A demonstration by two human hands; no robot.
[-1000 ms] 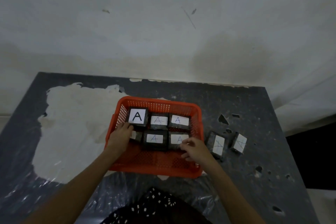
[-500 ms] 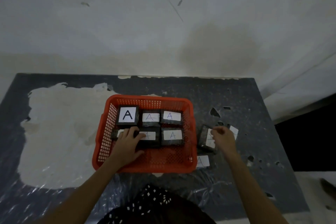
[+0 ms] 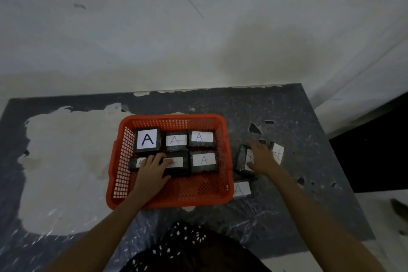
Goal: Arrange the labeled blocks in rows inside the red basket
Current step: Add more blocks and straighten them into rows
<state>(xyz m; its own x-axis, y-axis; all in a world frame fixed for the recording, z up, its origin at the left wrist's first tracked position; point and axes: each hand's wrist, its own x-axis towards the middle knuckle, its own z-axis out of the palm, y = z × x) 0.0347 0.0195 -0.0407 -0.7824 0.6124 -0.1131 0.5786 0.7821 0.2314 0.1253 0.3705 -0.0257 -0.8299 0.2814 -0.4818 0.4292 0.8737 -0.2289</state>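
The red basket (image 3: 170, 202) sits mid-table and holds several dark blocks with white "A" labels in two rows. A large-label block (image 3: 147, 139) is at the back left; others follow at the back middle (image 3: 176, 140) and back right (image 3: 202, 137). In the front row my left hand (image 3: 152, 172) lies flat over the left block (image 3: 135, 163) and the middle block (image 3: 178, 164); the right one (image 3: 204, 160) is uncovered. Right of the basket my right hand (image 3: 261, 158) rests on a tilted block (image 3: 244, 158), fingers spread over it. Another block (image 3: 278, 153) lies behind that hand, and one (image 3: 241, 189) by the basket's front corner.
The dark table (image 3: 276, 112) has a large pale worn patch (image 3: 66, 161) on its left and wrinkled plastic film at the front. Its right edge drops to a dark gap (image 3: 375, 150). A white wall rises behind. My dotted dark clothing fills the bottom centre.
My right hand left the basket's front row and went right to the loose blocks on the table. My left hand slid forward onto the front row's left and middle blocks.
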